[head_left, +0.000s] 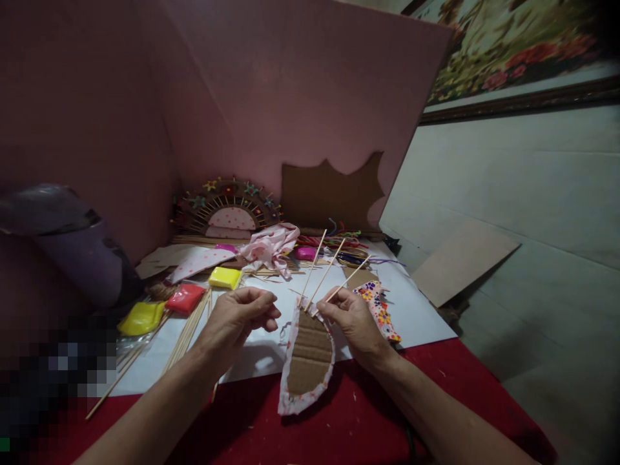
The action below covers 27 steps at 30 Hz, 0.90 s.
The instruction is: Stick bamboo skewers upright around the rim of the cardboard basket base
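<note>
A half-moon piece of cardboard (310, 355), edged with folded pinkish-white fabric, is at the front of the table. Three thin wooden sticks fan out from its far end; one of them (323, 278) stands in the middle. My right hand (351, 320) is closed at that end, thumb and forefinger pinching the rightmost wooden stick (349, 276) against the fabric edge. Left of the cardboard, my left hand (247, 313) is held up, thumb and forefinger pressed together and the other fingers curled. Whatever that pinch holds, if anything, is too small to make out.
Yellow (225, 278) and red packets (185, 299) and loose sticks (186, 336) lie left. Behind are crumpled dotted fabric (271, 248), a decorated half-round fan (230, 210), scissors (353, 258) and coloured cords. A flowered fabric piece (380, 310) is right, on white board (426, 316).
</note>
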Each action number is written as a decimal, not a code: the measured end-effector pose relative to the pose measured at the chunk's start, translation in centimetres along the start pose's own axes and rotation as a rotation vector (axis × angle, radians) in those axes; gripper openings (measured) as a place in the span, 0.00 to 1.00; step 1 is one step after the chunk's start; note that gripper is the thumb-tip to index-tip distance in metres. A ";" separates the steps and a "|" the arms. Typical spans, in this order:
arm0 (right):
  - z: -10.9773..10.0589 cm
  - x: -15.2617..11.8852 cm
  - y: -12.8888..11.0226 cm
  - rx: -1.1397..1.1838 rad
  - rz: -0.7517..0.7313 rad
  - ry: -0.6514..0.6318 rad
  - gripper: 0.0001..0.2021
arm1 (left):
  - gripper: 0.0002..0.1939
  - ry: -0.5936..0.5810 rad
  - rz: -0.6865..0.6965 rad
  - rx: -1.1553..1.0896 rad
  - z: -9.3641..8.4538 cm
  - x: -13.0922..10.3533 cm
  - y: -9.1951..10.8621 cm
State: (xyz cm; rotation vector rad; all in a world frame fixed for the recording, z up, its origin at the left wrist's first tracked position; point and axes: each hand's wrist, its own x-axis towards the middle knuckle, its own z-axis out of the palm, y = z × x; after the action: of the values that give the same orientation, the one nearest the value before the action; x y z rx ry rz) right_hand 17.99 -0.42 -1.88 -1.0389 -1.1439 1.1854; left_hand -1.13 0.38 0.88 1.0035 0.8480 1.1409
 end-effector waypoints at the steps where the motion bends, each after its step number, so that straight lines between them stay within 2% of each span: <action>1: 0.0 0.0 0.0 -0.004 -0.002 -0.001 0.09 | 0.05 0.001 0.015 -0.015 0.0 0.1 0.0; 8: -0.1 0.0 0.0 -0.027 -0.008 0.007 0.08 | 0.06 0.062 0.153 -0.127 -0.9 0.5 -0.1; 14: -0.1 0.0 -0.1 -0.011 -0.009 0.006 0.09 | 0.07 0.194 0.383 -0.176 -1.2 0.7 0.8; 18: -0.2 0.1 0.0 -0.011 0.007 -0.004 0.09 | 0.16 0.307 0.514 -0.171 -1.3 0.7 2.0; 21: -0.2 0.1 0.1 -0.016 0.010 0.003 0.09 | 0.20 0.356 0.504 -0.166 -1.6 0.5 2.6; 23: -0.2 0.1 0.1 -0.017 0.008 0.009 0.10 | 0.16 0.348 0.473 -0.124 -1.8 0.4 2.8; 26: -0.2 0.1 0.1 -0.015 0.007 0.007 0.10 | 0.02 0.300 0.463 -0.048 -1.7 0.1 2.8; 27: -0.2 0.1 0.1 -0.017 0.007 0.007 0.10 | 0.03 0.279 0.450 -0.019 -1.7 0.1 2.7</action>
State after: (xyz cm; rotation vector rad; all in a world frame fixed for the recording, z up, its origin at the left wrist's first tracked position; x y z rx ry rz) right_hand 18.16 -0.31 -1.97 -1.0594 -1.1476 1.1791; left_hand -3.51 1.07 2.84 1.0645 0.8498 1.6986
